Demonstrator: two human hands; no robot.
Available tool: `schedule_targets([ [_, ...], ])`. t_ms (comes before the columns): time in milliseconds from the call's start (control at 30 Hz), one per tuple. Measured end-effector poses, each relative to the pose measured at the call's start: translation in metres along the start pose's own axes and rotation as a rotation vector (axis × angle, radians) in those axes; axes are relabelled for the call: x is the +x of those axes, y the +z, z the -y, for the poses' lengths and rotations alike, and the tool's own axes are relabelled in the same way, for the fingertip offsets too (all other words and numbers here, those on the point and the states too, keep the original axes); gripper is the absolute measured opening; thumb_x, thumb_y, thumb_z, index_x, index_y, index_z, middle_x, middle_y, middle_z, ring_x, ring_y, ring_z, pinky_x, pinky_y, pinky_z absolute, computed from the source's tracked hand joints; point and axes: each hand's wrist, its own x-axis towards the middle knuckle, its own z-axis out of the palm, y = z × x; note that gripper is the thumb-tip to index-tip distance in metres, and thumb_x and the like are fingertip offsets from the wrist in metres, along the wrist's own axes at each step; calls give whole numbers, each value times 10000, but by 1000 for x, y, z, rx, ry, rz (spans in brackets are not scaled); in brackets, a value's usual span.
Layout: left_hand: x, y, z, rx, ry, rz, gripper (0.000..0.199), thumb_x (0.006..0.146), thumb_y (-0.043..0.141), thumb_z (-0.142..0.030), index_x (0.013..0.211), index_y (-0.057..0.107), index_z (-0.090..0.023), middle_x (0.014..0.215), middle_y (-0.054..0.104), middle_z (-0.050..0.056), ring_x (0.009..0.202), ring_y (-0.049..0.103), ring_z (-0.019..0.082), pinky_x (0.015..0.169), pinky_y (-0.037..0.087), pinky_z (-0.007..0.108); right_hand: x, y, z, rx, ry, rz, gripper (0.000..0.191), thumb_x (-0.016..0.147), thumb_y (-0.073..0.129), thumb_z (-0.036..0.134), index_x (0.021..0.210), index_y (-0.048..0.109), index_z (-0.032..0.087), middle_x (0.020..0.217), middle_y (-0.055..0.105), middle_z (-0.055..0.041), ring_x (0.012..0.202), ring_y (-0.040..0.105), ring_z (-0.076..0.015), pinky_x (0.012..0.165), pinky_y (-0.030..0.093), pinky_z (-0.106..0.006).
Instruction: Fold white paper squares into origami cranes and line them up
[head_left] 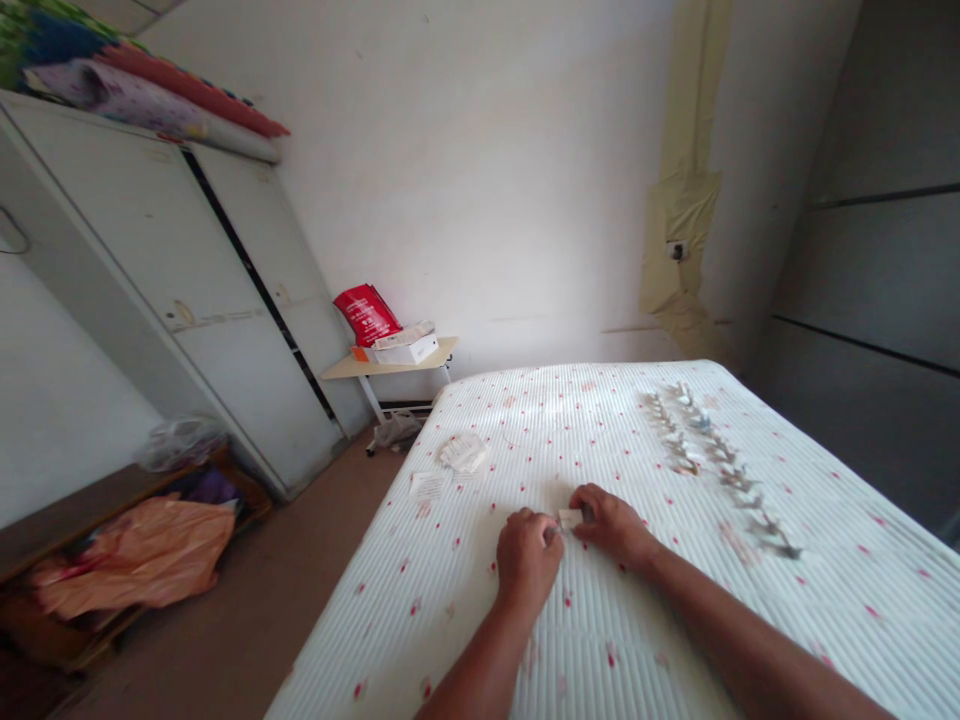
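Observation:
Over the middle of the bed, my right hand (609, 522) pinches a small pale piece of paper (571, 518) between thumb and fingers. Close to its left end is my left hand (527, 552), fingers curled and closed; what they hold, if anything, is too small and blurred to name. To the left lie a loose pile of pale paper pieces (463, 453) and a printed sheet (429, 486). On the right side of the bed, several small folded-looking pieces (739, 478) stand in two rough rows, blurred in detail.
A white striped bedcover (600, 640) with red spots spreads under everything. Beyond its far left corner, a small table (341, 370) carries a red bag (367, 313) and a white box (409, 349). Grey cabinets (225, 300) stand left, near an orange plastic bag (142, 560).

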Motion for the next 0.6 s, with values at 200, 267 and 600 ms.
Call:
schedule_targets([
  [200,9,3,-9,50,-46,12,123,706,577,-234,804,651,-231,840,614,1,851,532,159,728,330,267,-2,3,-4,96,28,0,163,641,518,130,779,548,210,704,577,28,639,511,-111,573,334,-193],
  [267,12,6,-11,27,-81,-2,111,701,571,-204,779,645,-231,831,619,-10,847,536,155,726,323,271,-1,3,-7,123,26,-8,139,656,514,139,774,548,204,687,572,29,631,510,-110,575,342,-193],
  [600,21,15,-2,-296,-140,-37,87,704,498,-178,710,580,-204,713,629,-56,716,564,111,675,366,218,2,6,-15,330,-13,-14,162,759,507,311,699,544,166,608,520,28,562,455,-97,516,330,-198],
])
